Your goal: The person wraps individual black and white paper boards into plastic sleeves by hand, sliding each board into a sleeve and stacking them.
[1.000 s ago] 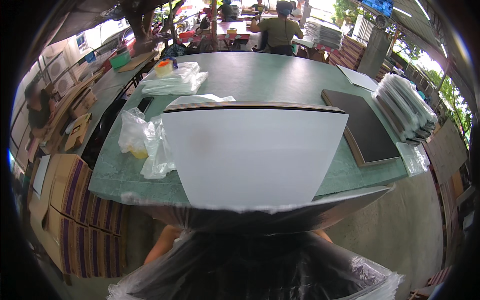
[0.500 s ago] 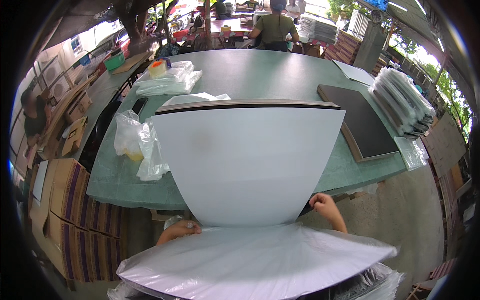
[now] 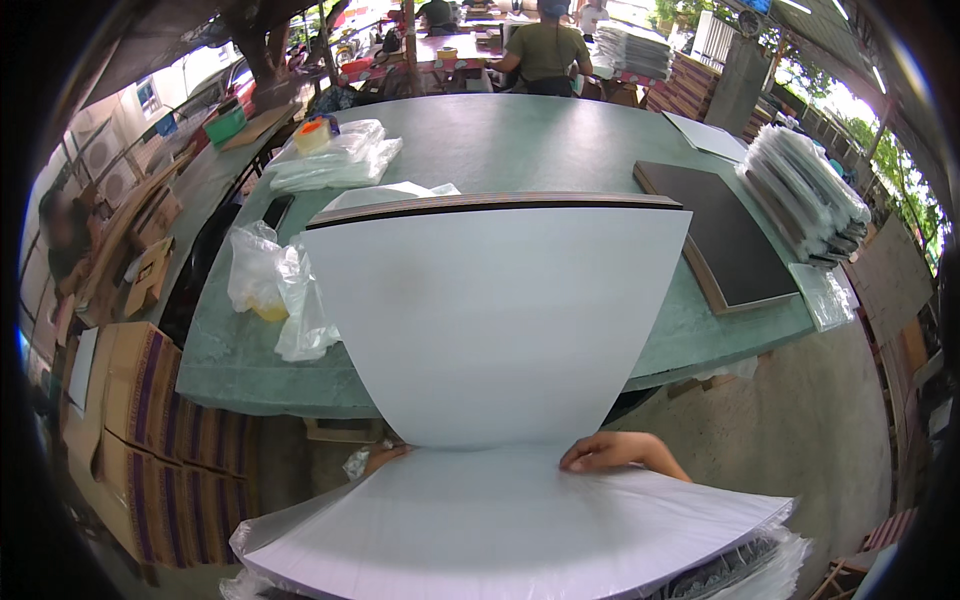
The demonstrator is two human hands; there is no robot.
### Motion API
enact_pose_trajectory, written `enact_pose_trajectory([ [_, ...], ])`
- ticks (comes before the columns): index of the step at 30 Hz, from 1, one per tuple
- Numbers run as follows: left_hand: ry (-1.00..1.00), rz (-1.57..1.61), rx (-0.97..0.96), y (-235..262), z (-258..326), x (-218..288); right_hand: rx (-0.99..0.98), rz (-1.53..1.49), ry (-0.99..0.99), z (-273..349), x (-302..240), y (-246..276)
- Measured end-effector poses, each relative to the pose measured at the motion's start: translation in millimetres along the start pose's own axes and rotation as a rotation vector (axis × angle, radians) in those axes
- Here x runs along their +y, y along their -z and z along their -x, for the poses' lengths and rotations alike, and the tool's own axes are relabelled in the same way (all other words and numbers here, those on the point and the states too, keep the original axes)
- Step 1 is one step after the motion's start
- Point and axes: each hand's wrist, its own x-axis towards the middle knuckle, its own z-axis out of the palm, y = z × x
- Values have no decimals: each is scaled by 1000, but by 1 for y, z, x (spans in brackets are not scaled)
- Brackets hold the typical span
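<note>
A large white sheet [image 3: 500, 310] leans up against a stack of dark-edged boards [image 3: 500, 203] at the table edge. Toward me spreads another white sheet [image 3: 480, 540], meeting the first at a crease, with clear plastic wrap [image 3: 765, 560] showing around its edges. My right hand [image 3: 612, 450] lies on the near sheet just right of the crease, fingers extended and touching its surface. At the crease's left end is my left hand [image 3: 385, 458], its fingers mostly hidden beside the sheet, with a bit of clear plastic next to it.
On the green table [image 3: 480, 140] lie folded plastic bags [image 3: 345, 165], a tape roll [image 3: 312, 135], a phone [image 3: 279, 211], a dark board [image 3: 715, 235] and a wrapped stack [image 3: 800, 190]. Cardboard boxes [image 3: 150, 440] stand at left. A person [image 3: 546, 50] sits beyond the table.
My right hand has moved left from beside the leaning sheet onto the near sheet. My left hand is now more hidden. The clear film over the near sheet's middle shows less.
</note>
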Motion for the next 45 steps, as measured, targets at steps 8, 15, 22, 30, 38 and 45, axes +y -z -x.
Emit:
enact_pose_trajectory([
  [8, -211, -76, -42, 52, 69, 96, 305, 329, -90, 46, -6, 37],
  [15, -665, -370, -1064, -16, 97, 170, -649, 42, 692, 39, -118, 1],
  [22, -331, -840, -489, -33, -29, 26, -11, 286, -261, -20, 32, -6],
  [30, -1081, -250, -144, -73, 58, 220, 265, 54, 505, -63, -115, 3],
  [38, -691, 216, 151, -47, 41, 203, 640, -253, 528, -25, -144, 6],
  [45, -831, 306, 390, -28, 40, 202, 472, 17, 651, -11, -118, 10],
])
